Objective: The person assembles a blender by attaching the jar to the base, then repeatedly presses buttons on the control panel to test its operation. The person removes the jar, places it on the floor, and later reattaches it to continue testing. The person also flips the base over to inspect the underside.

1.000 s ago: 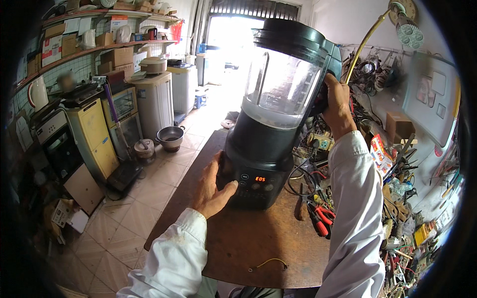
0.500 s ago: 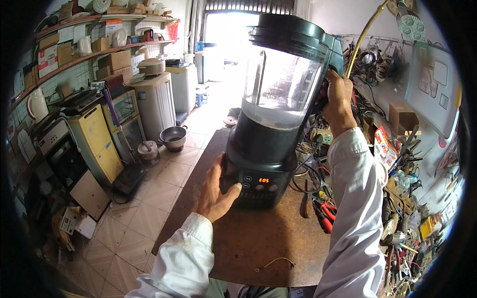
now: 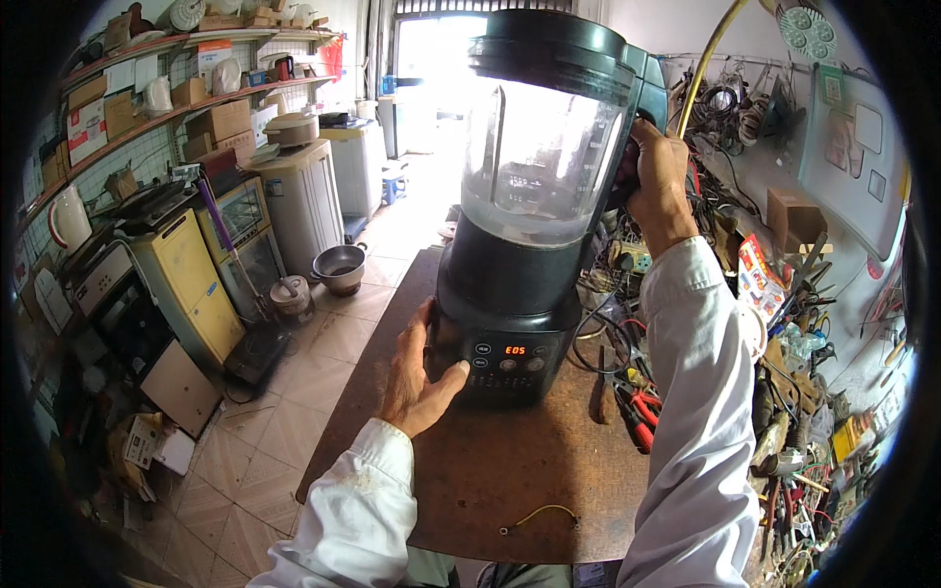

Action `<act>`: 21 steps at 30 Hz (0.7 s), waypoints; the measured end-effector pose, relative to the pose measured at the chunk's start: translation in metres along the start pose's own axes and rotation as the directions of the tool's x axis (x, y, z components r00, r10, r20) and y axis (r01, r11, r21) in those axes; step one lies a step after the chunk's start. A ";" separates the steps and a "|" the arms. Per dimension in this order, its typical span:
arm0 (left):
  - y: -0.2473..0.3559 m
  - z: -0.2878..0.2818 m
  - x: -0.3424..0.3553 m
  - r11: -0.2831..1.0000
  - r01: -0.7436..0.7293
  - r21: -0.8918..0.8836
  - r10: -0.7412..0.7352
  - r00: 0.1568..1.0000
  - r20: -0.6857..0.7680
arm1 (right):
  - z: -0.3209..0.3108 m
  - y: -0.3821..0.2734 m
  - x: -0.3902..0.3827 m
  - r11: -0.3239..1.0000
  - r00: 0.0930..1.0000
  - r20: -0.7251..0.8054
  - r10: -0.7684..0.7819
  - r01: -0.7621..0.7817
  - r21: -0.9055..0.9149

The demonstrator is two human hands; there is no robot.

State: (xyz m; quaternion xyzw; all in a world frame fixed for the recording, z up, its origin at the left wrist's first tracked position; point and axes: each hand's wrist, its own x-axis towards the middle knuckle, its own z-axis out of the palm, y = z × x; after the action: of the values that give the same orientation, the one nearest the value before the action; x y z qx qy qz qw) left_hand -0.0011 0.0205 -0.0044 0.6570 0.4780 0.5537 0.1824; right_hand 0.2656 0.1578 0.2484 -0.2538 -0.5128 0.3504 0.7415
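L hand [image 3: 417, 382] is lying against the lower left side of the blender base [image 3: 505, 314], palm cupped round the corner, fingers partly hidden behind the housing; the thumb is stretching across toward the front control panel [image 3: 510, 358], tip resting right at its left edge by the buttons. Hand is open-ish, bracing not gripping. R hand [image 3: 655, 176] is reaching up w/ fingers closing round the jar handle [image 3: 637, 127] at the back right; most of the handle is hidden under the hand, so how fully the fingers are wrapping can't be told. Both sleeves are white, running in from the bottom edge.

The blender is standing upright on a brown worktable [image 3: 490, 470], near its far end. Clear jar [image 3: 539, 157] w/ dark lid [image 3: 554, 49] is sitting on the base; inside is hazy w/ glare from the doorway behind, contents hard to make out. A small red display is glowing on the panel.

On the table nr the front edge a short yellow wire [image 3: 539, 514] is lying loose. Red-handled pliers [image 3: 637, 412] are lying just right of the base amid tangled cables & tools; that clutter is blurring toward the rim. Left, on the tiled floor, a metal pot [image 3: 340, 267] is sitting by a row of appliances.
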 end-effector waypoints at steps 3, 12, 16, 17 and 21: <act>0.003 0.001 0.002 0.997 0.011 -0.075 -0.011 1.000 -0.004 | 0.004 -0.008 -0.010 1.000 0.999 -0.038 -0.008 0.008 -0.005; 0.002 0.001 0.002 0.996 0.003 -0.087 -0.004 1.000 -0.011 | 0.014 -0.022 -0.010 0.998 0.999 0.006 -0.051 0.051 -0.028; -0.001 0.002 0.002 0.998 -0.007 -0.059 0.007 1.000 0.004 | 0.025 -0.037 -0.008 0.997 0.997 -0.054 -0.055 0.053 -0.055; 0.001 0.001 0.003 0.999 -0.001 -0.050 0.002 1.000 0.013 | 0.027 -0.040 -0.007 0.997 0.995 -0.074 -0.061 0.058 -0.050; 0.000 -0.001 0.002 0.997 0.017 -0.076 -0.015 1.000 0.019 | 0.027 -0.060 -0.010 0.994 0.990 -0.091 -0.107 0.105 -0.029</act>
State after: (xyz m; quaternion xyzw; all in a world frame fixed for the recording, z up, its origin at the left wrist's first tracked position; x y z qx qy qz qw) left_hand -0.0017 0.0220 -0.0030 0.6508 0.4602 0.5640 0.2159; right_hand 0.2531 0.1130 0.2957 -0.2512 -0.4948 0.2919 0.7790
